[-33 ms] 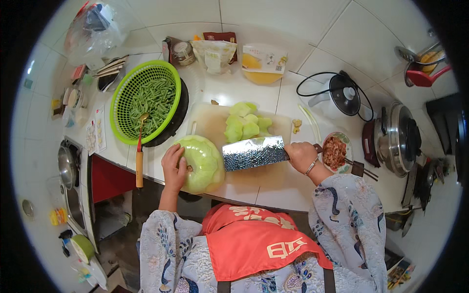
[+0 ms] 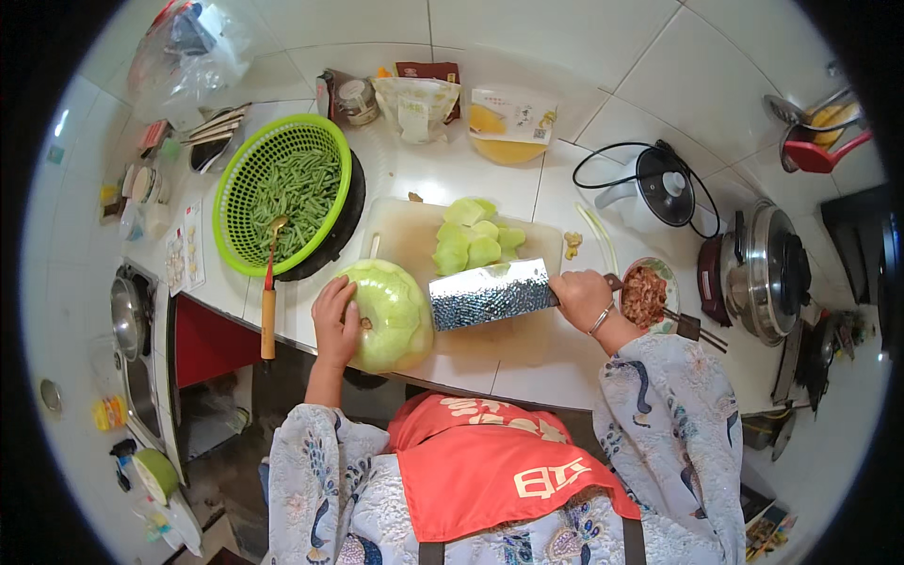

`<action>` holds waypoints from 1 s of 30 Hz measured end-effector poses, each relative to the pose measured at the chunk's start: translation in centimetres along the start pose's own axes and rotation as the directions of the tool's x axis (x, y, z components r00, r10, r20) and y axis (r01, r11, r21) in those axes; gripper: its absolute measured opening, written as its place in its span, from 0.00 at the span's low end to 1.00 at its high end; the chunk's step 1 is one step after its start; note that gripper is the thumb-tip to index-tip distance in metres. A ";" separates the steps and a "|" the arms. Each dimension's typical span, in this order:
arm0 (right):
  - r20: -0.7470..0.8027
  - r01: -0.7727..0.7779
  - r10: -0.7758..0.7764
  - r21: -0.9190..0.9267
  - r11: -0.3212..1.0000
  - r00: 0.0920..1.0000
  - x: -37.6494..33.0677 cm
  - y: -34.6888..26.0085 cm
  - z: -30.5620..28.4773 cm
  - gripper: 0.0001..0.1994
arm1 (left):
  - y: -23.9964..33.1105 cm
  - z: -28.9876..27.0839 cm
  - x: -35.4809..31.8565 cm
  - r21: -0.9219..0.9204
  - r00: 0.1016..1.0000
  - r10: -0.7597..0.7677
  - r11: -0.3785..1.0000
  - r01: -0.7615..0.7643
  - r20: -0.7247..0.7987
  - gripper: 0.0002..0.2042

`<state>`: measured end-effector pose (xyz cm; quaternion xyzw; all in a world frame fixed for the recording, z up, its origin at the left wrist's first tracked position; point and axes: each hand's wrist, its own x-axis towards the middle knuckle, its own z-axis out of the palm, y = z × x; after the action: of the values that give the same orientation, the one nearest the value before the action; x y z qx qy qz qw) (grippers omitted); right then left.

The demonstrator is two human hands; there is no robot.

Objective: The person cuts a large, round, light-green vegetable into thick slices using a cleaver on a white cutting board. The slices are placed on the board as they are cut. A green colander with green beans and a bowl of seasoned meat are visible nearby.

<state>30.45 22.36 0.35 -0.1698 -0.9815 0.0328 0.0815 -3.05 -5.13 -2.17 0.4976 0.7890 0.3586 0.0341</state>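
Observation:
My left hand (image 2: 336,322) is curled against the left side of a round, pale green peeled gourd (image 2: 391,315), its fingers resting on the glossy surface. In my right hand (image 2: 582,298) is the handle of a cleaver (image 2: 492,294) with a broad, dimpled, shiny blade. The blade lies nearly level above the cutting board (image 2: 405,226), its tip end close beside the gourd. Several light green cut pieces (image 2: 474,240) overlap on the board just beyond the blade. What is under the blade is hidden.
A green basket (image 2: 229,188) of cut green beans (image 2: 297,193) stands left, with a wooden-handled spoon (image 2: 268,320) leaning out. To the right are a bowl of minced meat (image 2: 644,294) with chopsticks, ginger (image 2: 573,245), scallion (image 2: 598,235), a small lidded pot (image 2: 665,185) and a large pot (image 2: 767,273).

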 end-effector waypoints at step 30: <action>0.365 -0.364 0.230 0.358 0.860 0.902 2.2 -1.6 -1.1 0.08 | 5.4 -1.7 -0.3 -0.529 0.907 -0.416 0.757 0.384 0.063 0.17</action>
<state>28.12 21.66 1.94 -0.2924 -0.9132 0.2804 -0.0452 0.56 -4.96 2.23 0.2778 0.7475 0.5609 0.2225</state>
